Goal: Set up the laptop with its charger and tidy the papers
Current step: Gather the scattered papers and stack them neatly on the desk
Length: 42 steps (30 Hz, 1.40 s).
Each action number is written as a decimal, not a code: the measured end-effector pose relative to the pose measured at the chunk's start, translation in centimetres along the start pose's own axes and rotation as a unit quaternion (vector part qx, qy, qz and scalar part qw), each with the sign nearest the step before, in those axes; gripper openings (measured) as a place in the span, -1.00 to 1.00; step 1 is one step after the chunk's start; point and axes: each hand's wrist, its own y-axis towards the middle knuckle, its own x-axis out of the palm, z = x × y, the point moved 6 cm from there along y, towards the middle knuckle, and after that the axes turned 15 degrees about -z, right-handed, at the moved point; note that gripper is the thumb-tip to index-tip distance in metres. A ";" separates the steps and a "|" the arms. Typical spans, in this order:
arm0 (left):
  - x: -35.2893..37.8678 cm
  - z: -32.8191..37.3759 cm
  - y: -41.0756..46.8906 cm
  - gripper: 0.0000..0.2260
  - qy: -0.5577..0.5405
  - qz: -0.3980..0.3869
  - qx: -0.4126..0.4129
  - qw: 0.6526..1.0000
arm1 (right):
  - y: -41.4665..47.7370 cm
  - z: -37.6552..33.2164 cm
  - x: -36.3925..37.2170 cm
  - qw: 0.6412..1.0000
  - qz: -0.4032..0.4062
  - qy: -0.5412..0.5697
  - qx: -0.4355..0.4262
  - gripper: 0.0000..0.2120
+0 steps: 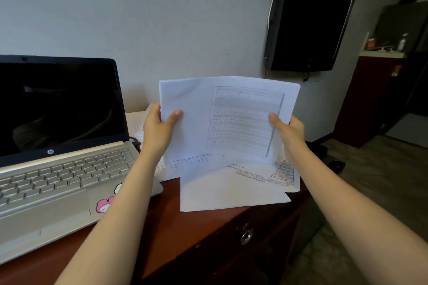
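Observation:
I hold a stack of white papers upright above the desk, its front sheet printed with a table. My left hand grips the stack's left edge, thumb on the front. My right hand grips the right edge the same way. More loose papers lie spread on the desk beneath, some overlapping. An open silver laptop with a dark screen sits at the left, with a pink sticker near its palm rest. A dark plug sits at the laptop's right side by the hinge.
The dark red wooden desk has a drawer with a metal pull at its front. A black wall-mounted TV hangs at the upper right. A cabinet with bottles stands at the far right. Another sheet lies behind my left hand.

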 end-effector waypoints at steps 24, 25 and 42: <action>-0.3 -4.1 -1.5 -0.75 0.003 -0.003 -0.151 0.988 | -1.0 2.8 0.0 0.996 -0.019 -0.026 0.088 -0.64; -0.3 -4.1 -1.6 -0.73 0.001 0.000 -0.157 0.988 | -1.0 2.7 -0.1 0.996 -0.016 -0.027 0.086 -0.65; -5.3 4.0 -1.1 -0.83 0.003 0.003 -0.134 0.991 | 0.1 -2.4 3.9 0.996 -0.075 -0.017 0.053 -0.67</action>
